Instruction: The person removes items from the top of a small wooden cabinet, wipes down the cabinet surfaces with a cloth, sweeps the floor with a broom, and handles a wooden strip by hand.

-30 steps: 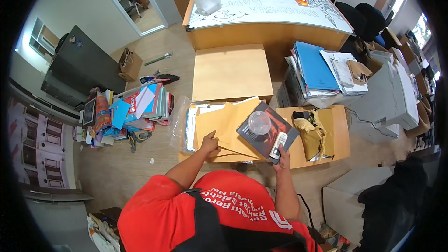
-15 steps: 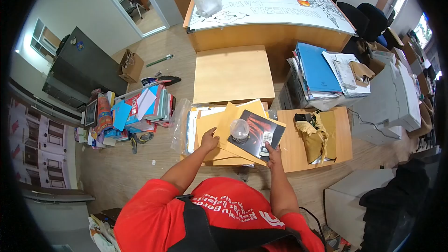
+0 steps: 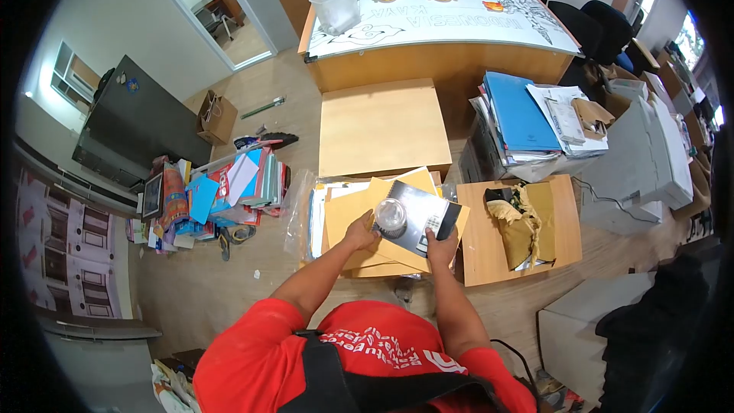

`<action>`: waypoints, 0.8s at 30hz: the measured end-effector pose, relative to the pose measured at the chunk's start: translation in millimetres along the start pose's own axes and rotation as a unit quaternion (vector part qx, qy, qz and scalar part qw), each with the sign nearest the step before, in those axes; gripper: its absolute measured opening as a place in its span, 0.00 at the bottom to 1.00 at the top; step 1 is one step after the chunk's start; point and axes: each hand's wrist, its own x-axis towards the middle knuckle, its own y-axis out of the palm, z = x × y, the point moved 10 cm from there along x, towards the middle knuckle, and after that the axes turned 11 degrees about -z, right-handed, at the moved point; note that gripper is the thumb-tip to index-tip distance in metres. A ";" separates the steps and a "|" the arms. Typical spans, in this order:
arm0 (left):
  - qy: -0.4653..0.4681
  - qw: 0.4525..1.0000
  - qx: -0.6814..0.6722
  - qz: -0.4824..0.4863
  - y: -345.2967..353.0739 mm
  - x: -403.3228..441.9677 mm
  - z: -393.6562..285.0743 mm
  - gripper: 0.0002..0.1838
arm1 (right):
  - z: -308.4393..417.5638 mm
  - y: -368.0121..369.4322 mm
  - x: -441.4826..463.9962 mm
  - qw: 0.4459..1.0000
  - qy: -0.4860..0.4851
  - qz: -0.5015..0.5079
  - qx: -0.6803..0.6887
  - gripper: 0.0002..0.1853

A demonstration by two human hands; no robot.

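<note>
A dark, glossy-covered booklet (image 3: 425, 218) lies tilted over a pile of yellow-brown envelopes (image 3: 350, 208). On its left part rests a round clear plastic container (image 3: 391, 216). My right hand (image 3: 442, 249) grips the booklet's lower right corner, with the thumb on top over a white label. At the left edge, beside the container, my left hand (image 3: 362, 231) is closed on the booklet; its fingertips are partly hidden. Light reflects off the cover and washes out its picture.
Right of the envelopes, a torn brown package (image 3: 521, 222) sits on a wooden board (image 3: 566, 248). Blue folders (image 3: 520, 115) and papers are stacked beyond it. Books (image 3: 256, 183) crowd the floor at left. A large table (image 3: 443, 65) with a drawing stands ahead.
My left hand has moved right from the envelopes to the booklet's left edge. The booklet has tilted, and glare now covers its picture. My right hand has kept its hold, shifting slightly left.
</note>
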 end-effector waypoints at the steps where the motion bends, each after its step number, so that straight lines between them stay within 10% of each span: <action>1: 0.009 0.996 -0.079 0.032 9.2 2.4 1.5 0.44 | 17.7 -15.0 -1.6 0.997 -0.005 -0.022 -0.073 0.44; 12: 0.011 0.976 -0.139 0.166 30.1 4.4 13.5 0.38 | 34.2 16.3 6.8 0.975 0.049 0.206 -0.062 0.45; 17: -0.003 0.994 0.096 -0.055 -17.7 7.9 24.2 0.40 | 33.1 -24.2 25.7 0.982 -0.023 0.005 -0.187 0.35; 24: -0.063 0.991 0.086 -0.083 -28.6 14.7 42.1 0.37 | -28.2 -41.0 20.1 0.989 0.119 0.066 -0.049 0.22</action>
